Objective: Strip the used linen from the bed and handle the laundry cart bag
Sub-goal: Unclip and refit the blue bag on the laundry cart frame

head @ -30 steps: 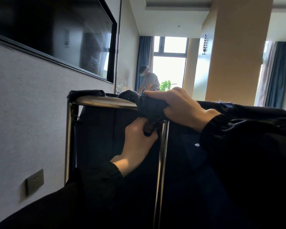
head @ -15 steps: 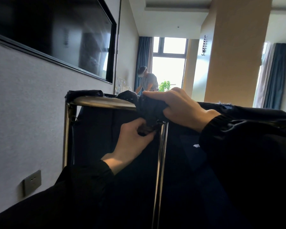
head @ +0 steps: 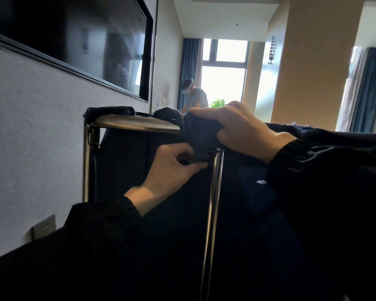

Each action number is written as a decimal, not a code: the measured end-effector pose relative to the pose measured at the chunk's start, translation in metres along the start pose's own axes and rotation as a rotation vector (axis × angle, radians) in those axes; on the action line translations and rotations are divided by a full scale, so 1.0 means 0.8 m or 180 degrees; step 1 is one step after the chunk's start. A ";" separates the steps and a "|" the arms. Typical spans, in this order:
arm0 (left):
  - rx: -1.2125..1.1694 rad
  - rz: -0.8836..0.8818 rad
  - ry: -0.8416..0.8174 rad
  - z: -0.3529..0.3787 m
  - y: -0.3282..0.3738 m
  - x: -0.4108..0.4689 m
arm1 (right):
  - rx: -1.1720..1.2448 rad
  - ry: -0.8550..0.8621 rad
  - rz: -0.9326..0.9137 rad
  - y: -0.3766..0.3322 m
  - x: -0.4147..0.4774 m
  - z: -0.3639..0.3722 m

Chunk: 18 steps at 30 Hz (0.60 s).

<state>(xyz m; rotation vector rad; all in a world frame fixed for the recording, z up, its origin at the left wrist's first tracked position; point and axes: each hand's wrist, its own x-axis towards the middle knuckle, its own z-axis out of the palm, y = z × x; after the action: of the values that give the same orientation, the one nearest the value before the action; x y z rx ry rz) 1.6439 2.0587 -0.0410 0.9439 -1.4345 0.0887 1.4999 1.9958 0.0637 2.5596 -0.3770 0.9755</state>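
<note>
The right hand (head: 237, 129) is what we meet first in the head view. Its fingers curl down over the bunched corner of the dark laundry cart bag (head: 139, 170), gripping the cloth where it caps the top of the near chrome post (head: 212, 203). The wrist is bent, and the forearm comes in from the right edge in a black sleeve, close to level.

Just beneath it, our left hand (head: 172, 168) pinches the lower edge of that same fold of bag between thumb and fingertips, right against the post. That arm rises from the bottom left, its cuff ending at the wrist.

The bag hangs inside the cart frame, its rim wrapped over the top rail (head: 137, 124) and its dark panel filling the space between the two posts. We cannot tell what fastens it at the corner.

On the wall to the left are a black television (head: 74, 35) and a socket plate (head: 44, 227). Far off, a person (head: 193, 94) bends near a bright window (head: 224, 83).
</note>
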 end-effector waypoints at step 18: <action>0.0078 0.0083 0.0353 -0.024 0.024 -0.007 | 0.0059 -0.0003 0.0149 -0.014 -0.008 -0.004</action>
<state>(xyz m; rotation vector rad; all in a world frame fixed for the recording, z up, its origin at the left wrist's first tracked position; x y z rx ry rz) 1.6469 2.0849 -0.0337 0.9264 -1.3459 0.1758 1.4978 2.0075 0.0590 2.5788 -0.4320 0.9989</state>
